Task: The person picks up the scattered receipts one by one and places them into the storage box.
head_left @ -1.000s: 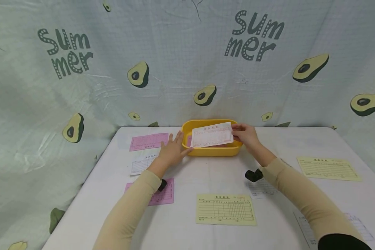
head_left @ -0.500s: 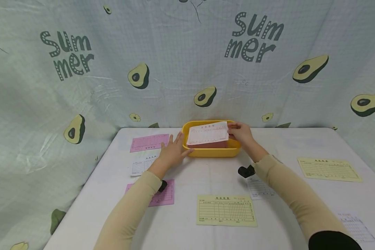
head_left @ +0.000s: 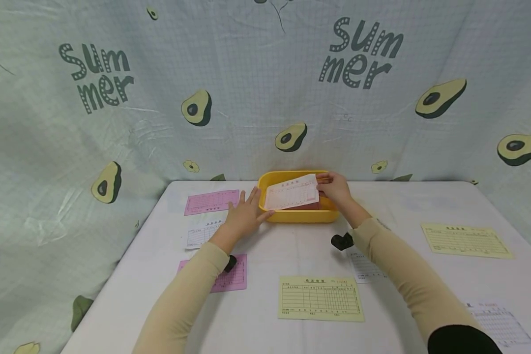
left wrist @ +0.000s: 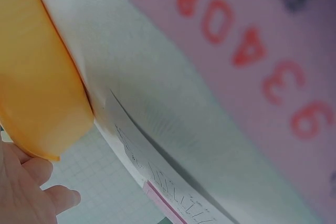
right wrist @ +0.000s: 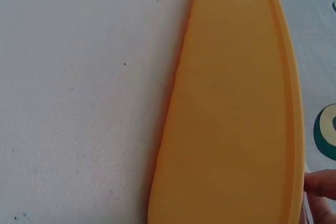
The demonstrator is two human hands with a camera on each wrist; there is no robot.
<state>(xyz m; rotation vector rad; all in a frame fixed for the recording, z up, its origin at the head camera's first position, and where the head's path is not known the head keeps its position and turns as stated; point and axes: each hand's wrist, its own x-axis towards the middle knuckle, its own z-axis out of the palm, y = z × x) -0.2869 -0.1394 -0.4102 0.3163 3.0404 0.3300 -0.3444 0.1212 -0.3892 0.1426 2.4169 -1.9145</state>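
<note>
While the right hand (head_left: 335,189) pinches the 3 o'clock edge of a white rectangular paper slip (head_left: 291,192) tilted over the yellow oblong plastic tray (head_left: 305,217), the left hand (head_left: 244,215), fingers spread, touches the tray's rim near 9 o'clock. Judged risk: uneven release snagging the slip.

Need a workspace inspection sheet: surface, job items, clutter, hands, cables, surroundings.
Surface: white tabletop.
Job items: tilted white rectangular paper slip with red print, at the mouth of a yellow plastic tray.
Clutter: yellow paper slips, pink paper slips, other white paper slips, all printed.
Hands: left hand touches the tray's left end; right hand pinches the red-printed slip's right edge.
Cables: nothing seen.
Surroundings: pale backdrop printed with avocados and "summer".
</note>
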